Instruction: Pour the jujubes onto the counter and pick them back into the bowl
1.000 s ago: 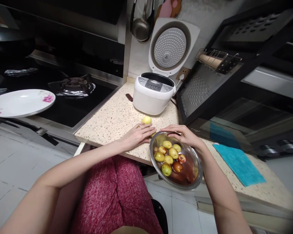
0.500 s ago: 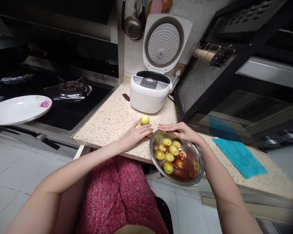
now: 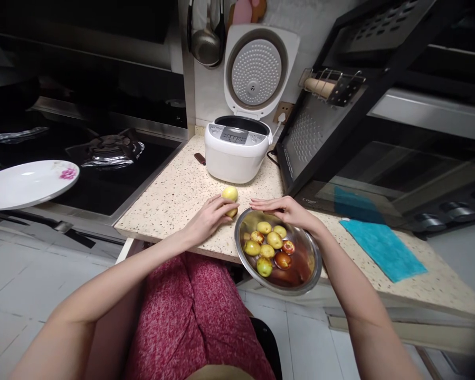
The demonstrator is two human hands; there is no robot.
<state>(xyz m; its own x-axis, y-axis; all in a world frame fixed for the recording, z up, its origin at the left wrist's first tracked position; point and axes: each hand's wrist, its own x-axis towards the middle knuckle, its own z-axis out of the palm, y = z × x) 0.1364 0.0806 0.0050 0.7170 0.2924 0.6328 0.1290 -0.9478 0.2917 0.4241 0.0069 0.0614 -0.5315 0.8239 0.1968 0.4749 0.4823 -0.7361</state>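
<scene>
My left hand (image 3: 210,218) is on the counter left of the bowl, its fingers curved round a yellow-green jujube (image 3: 232,212); its palm hides what else may lie beneath. Another pale jujube (image 3: 230,193) sits just beyond its fingertips. A round stainless steel bowl (image 3: 315,277) reaches out past the counter's front edge. Several jujubes (image 3: 274,240) lie in its left half, some green-yellow, others patched red-brown. My right hand (image 3: 287,209) grips the bowl's far rim, fingers together and pointing left.
A white rice cooker (image 3: 235,155) with its lid raised stands behind on the speckled counter (image 3: 162,195). To the right are a black oven (image 3: 404,163) and a teal cloth (image 3: 383,249). On the left, a flowered plate (image 3: 27,183) rests by the gas hob (image 3: 114,150).
My left hand has drawn back slightly to the left, and its fingers have curled more. The view has shifted a little; my right hand stays at the bowl's rim.
</scene>
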